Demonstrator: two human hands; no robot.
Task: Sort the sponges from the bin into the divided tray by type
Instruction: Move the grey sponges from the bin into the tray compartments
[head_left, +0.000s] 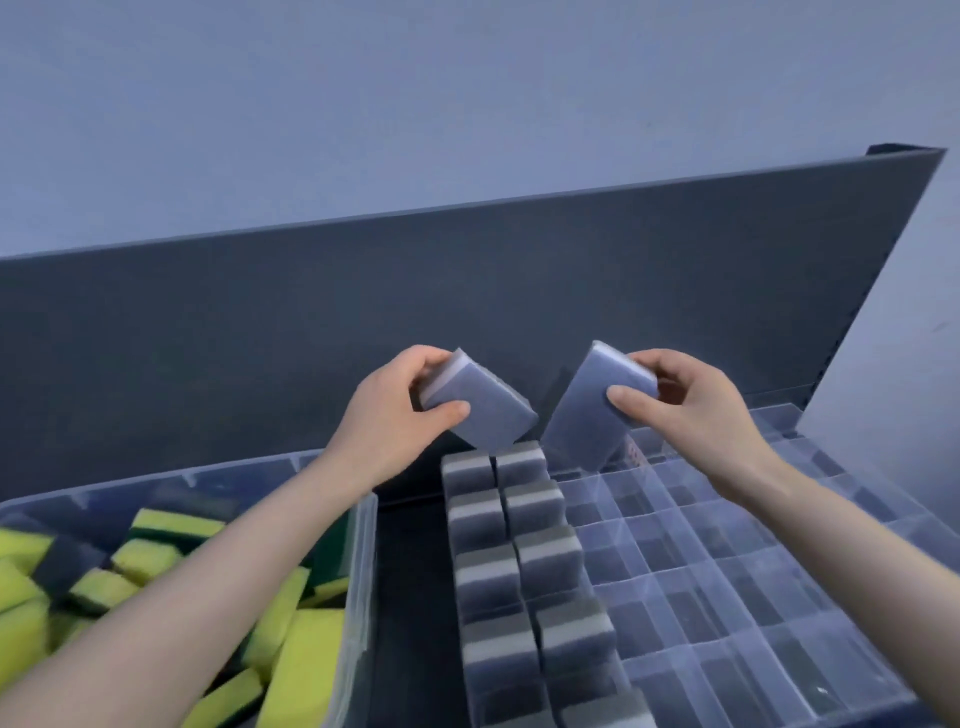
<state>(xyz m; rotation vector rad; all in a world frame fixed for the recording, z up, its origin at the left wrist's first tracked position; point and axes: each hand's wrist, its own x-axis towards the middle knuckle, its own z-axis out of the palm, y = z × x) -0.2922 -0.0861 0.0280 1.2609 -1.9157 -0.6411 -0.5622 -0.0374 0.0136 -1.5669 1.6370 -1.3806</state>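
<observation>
My left hand (395, 415) grips a grey-and-white sponge (485, 415), tilted above the far end of the divided tray. My right hand (691, 405) pinches a second grey-and-white sponge (582, 421), whose lower end dips toward a far cell of the clear divided tray (727, 587). The tray's two left columns hold several grey-and-white sponges (514, 561) standing on edge. On the left, the clear bin (363, 545) contains several yellow-and-green sponges (150, 558).
A dark upright panel (467, 312) runs behind the bin and tray, with a pale wall above it. Between bin and tray is a narrow dark gap (410, 597). Most tray cells to the right hold nothing visible.
</observation>
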